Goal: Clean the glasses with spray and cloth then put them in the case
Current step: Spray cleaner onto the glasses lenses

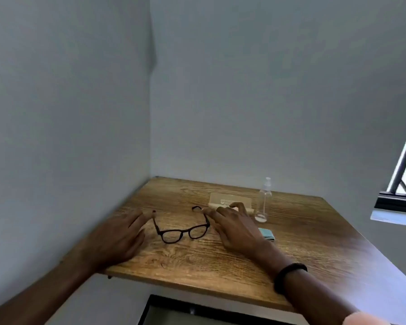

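Left hand [117, 235]: flat on the table, fingers spread wide, holding nothing; fingertips just beside the end of the glasses' left arm, whether touching too blurred to tell.
Right hand [234, 228]: palm down, fingers loosely spread, empty; fingertips at the end of the other arm, seemingly touching it. Dark band on the wrist [290, 275].
Glasses [183, 227]: between the two hands, unfolded, lenses toward the person, arms pointing to the wall; flanked on both sides, probably so both arms can be taken at once without touching the lenses.
Cloth [266, 233]: small pale blue fold on the table, partly hidden behind the right hand, within easy reach for wiping.
Case [230, 200]: light-coloured, beyond the right hand's fingers, near the wall; open or closed, cannot tell.
Spray bottle [264, 202]: clear, upright, just right of the case, set back so the middle stays free for work.
Table [314, 242]: wooden top pushed into a corner of grey walls.
Progress: judged barely begun; nothing sprayed or lifted yet.
Next move: likely lifting the glasses by their arms, then reaching for the bottle.
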